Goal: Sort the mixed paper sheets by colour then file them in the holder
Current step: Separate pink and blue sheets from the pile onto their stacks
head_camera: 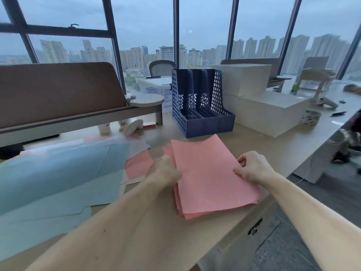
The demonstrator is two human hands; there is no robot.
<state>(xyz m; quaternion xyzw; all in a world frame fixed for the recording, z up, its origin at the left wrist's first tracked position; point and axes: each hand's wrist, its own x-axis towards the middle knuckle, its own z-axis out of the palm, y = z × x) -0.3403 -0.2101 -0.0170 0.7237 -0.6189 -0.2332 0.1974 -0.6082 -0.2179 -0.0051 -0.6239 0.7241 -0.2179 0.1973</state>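
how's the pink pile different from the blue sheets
The pink pile is gathered into one rough stack; the blue sheets lie spread and overlapping. The left hand and right hand hold the pink pile's side edges; nothing touches the blue sheets. Both lie on the desk, neither in the holder.

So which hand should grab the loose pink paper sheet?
Probably left: the left hand is beside the loose pink paper sheet; the right hand pinches the far side of the pink paper stack.

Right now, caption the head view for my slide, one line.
On the desk, left hand and right hand grip a pink stack; blue sheets lie left, empty navy holder behind.
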